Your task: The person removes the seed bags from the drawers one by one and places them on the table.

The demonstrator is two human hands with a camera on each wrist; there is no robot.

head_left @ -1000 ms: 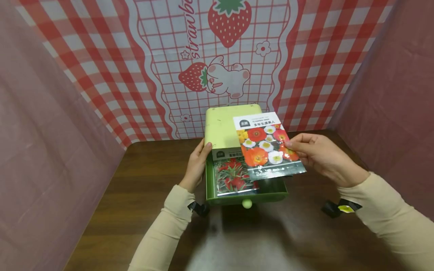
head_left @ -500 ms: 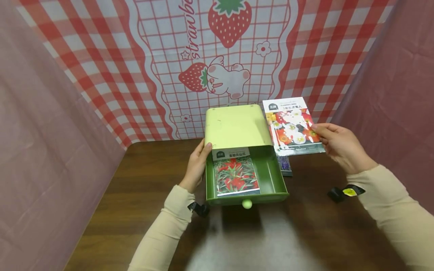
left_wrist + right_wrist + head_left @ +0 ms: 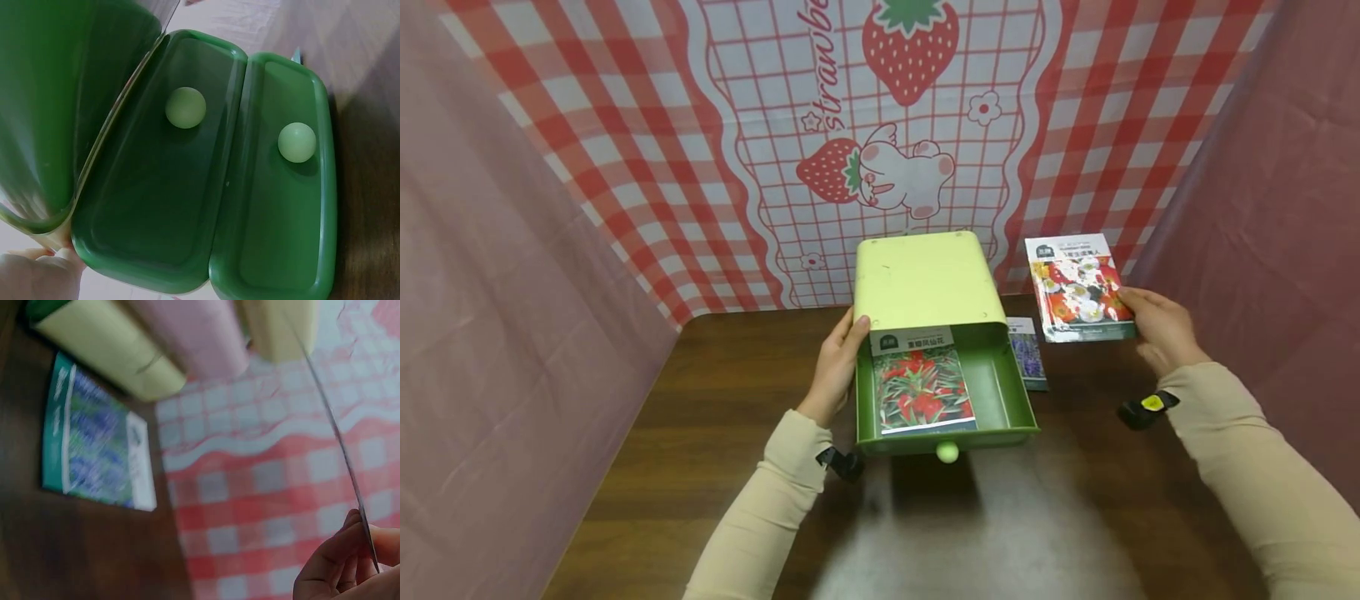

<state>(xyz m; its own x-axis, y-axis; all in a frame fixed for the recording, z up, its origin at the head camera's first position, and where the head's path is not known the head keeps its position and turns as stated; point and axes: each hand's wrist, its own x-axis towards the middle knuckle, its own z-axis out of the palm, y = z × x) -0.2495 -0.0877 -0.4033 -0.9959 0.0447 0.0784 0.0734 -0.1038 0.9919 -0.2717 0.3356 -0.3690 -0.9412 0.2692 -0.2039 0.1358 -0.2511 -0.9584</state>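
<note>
My right hand (image 3: 1167, 332) pinches a flower seed packet (image 3: 1081, 287) by its right edge, held up to the right of a small drawer cabinet (image 3: 928, 279). Red, orange and white blooms are printed on it; the right wrist view has this packet edge-on. My left hand (image 3: 833, 371) grips the cabinet's left side, thumb at the front edge. The green top drawer (image 3: 996, 400) is pulled out, and a seed packet with red flowers (image 3: 921, 387) lies in its left part. Beside the cabinet, a purple-flower seed packet (image 3: 97, 434) lies on the table.
Below the pulled-out drawer, the left wrist view has two closed green drawers (image 3: 156, 194) with round pale knobs. A checked strawberry cloth (image 3: 760, 167) hangs behind the wooden table (image 3: 700, 433). Pink curtains (image 3: 1262, 208) flank both sides.
My right hand has carried the packet of red, orange and white flowers from over the drawer to the right, uncovering the drawer and the purple-flower packet. My left hand stays on the cabinet.
</note>
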